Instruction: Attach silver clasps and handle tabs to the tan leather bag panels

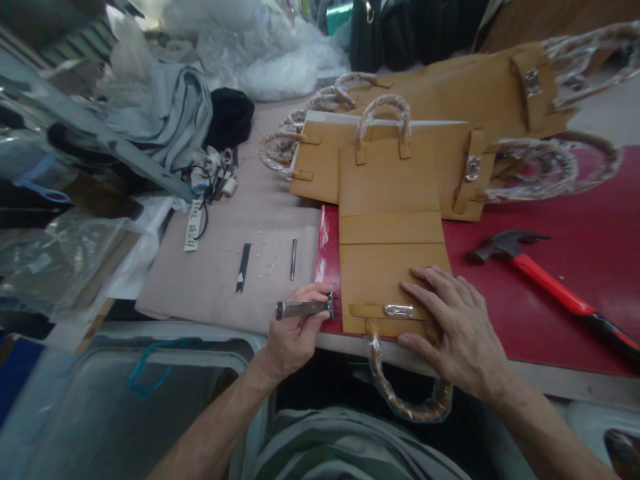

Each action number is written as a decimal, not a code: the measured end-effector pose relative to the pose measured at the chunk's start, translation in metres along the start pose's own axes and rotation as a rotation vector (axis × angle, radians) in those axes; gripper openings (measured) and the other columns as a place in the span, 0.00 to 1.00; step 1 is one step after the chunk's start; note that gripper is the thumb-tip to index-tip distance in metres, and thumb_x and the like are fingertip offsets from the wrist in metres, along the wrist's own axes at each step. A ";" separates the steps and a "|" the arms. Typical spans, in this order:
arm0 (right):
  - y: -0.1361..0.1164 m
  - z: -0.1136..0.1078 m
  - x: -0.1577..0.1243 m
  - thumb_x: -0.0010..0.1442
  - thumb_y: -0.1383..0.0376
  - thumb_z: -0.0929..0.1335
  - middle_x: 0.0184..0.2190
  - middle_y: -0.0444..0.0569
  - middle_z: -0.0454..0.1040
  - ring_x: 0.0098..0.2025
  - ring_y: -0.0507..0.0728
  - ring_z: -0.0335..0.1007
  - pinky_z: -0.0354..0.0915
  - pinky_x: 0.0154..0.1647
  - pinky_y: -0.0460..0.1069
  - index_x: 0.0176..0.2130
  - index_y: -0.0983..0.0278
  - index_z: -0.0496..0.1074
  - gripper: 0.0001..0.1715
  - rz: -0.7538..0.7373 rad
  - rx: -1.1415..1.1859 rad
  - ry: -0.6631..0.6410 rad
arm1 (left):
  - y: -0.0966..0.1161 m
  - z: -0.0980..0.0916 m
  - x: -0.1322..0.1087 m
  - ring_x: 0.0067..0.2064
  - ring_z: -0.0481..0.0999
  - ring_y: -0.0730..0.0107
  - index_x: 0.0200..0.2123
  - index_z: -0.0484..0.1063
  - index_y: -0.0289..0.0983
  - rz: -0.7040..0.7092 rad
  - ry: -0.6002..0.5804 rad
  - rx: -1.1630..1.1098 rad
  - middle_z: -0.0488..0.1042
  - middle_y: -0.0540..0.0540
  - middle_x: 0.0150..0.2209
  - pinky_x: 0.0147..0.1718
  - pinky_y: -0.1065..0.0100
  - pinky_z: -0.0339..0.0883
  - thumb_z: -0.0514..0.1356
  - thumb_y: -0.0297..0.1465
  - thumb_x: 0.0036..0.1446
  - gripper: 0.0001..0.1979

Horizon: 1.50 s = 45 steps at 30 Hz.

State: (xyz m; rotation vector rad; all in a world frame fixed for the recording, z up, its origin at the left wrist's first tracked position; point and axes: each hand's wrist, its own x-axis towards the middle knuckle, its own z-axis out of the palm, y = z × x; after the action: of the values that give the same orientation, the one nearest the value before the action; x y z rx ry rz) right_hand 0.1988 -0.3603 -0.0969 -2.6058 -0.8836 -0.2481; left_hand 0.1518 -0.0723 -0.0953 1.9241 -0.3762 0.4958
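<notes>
Left hand point(295, 333): fingers closed round a metal punch point(304, 309), its flared end just beside the tan bag panel point(393, 183); right hand point(463, 327): fingers spread on that panel, which lies between both hands and stretches beyond the fingertips; shiny clasp point(399, 311) between right thumb and index finger; plastic-wrapped handle point(387, 392) just bodyward of right thumb; past left fingers, thin metal rod point(293, 260) and dark flat strip point(243, 267); farther out that way, white tag point(193, 225), dark characters, too blurred to read; right of right fingers, red-handled hammer point(543, 277) on red mat point(500, 320)
</notes>
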 end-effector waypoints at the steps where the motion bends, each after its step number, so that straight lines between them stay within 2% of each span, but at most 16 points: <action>1: 0.000 0.000 0.000 0.65 0.40 0.62 0.64 0.61 0.63 0.67 0.74 0.55 0.54 0.63 0.72 0.62 0.63 0.64 0.39 -0.002 0.002 -0.002 | 0.001 0.001 0.000 0.53 0.78 0.62 0.47 0.72 0.37 -0.006 0.012 -0.017 0.78 0.40 0.49 0.54 0.57 0.73 0.60 0.20 0.62 0.12; 4: 0.000 0.000 0.000 0.65 0.41 0.62 0.64 0.62 0.63 0.67 0.74 0.55 0.54 0.63 0.72 0.62 0.63 0.64 0.38 -0.002 0.014 -0.001 | 0.004 0.007 0.003 0.52 0.78 0.62 0.48 0.72 0.37 -0.007 0.026 -0.060 0.78 0.40 0.49 0.53 0.57 0.74 0.61 0.21 0.63 0.11; 11: -0.001 -0.001 -0.001 0.63 0.43 0.65 0.65 0.61 0.62 0.67 0.75 0.55 0.53 0.65 0.72 0.62 0.62 0.64 0.38 0.029 0.041 -0.011 | 0.005 0.022 0.009 0.51 0.79 0.59 0.48 0.72 0.37 -0.009 -0.024 -0.090 0.78 0.39 0.48 0.52 0.53 0.75 0.60 0.23 0.64 0.10; 21: 0.000 0.001 -0.002 0.62 0.45 0.67 0.66 0.61 0.62 0.67 0.75 0.55 0.52 0.66 0.72 0.63 0.63 0.64 0.38 0.024 0.058 0.005 | 0.006 0.022 0.004 0.49 0.79 0.63 0.46 0.72 0.37 -0.057 -0.021 -0.095 0.78 0.41 0.47 0.50 0.60 0.75 0.60 0.23 0.63 0.08; 29: 0.000 0.000 -0.002 0.61 0.45 0.67 0.65 0.60 0.62 0.67 0.74 0.55 0.52 0.65 0.72 0.63 0.60 0.63 0.38 0.028 0.048 0.004 | 0.005 0.025 0.007 0.50 0.79 0.62 0.45 0.72 0.37 -0.072 -0.041 -0.102 0.78 0.40 0.47 0.51 0.58 0.75 0.60 0.23 0.64 0.08; 38: 0.000 0.000 -0.002 0.60 0.44 0.68 0.66 0.60 0.62 0.67 0.74 0.56 0.52 0.65 0.71 0.64 0.60 0.63 0.40 0.032 0.045 0.007 | 0.006 0.029 0.010 0.49 0.79 0.62 0.46 0.71 0.37 0.006 -0.057 -0.024 0.77 0.40 0.46 0.50 0.58 0.75 0.59 0.24 0.64 0.08; 45: -0.001 0.000 -0.002 0.61 0.44 0.67 0.65 0.60 0.63 0.67 0.74 0.56 0.53 0.65 0.71 0.62 0.61 0.64 0.38 0.027 0.035 0.013 | 0.009 0.033 0.019 0.48 0.77 0.62 0.43 0.69 0.37 0.050 -0.118 0.044 0.76 0.40 0.44 0.48 0.59 0.73 0.56 0.23 0.64 0.06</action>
State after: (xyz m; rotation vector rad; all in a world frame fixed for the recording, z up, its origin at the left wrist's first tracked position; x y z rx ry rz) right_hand 0.1966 -0.3605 -0.0967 -2.5796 -0.8397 -0.2399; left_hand 0.1693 -0.1068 -0.0901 1.9959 -0.4948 0.4272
